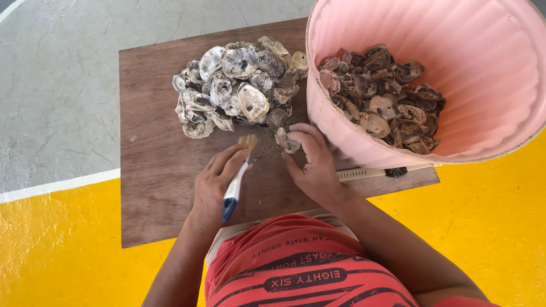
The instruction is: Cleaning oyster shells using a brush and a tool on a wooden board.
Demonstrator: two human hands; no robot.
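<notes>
My left hand point(213, 182) grips a small brush point(234, 187) with a white and blue handle, its tan bristles pointing up toward the shell pile. My right hand point(313, 165) holds one grey oyster shell point(287, 141) just right of the bristles, resting it on the brown wooden board point(153, 170). Brush tip and shell are close together but apart. Fine dark grit lies on the board between them.
A heap of grey-white oyster shells point(239, 85) sits on the board's far part. A pink bucket point(489, 74) lies tilted at right, with darker shells point(381, 96) inside. A pale-handled tool point(369, 172) lies under its rim. The floor is grey and yellow.
</notes>
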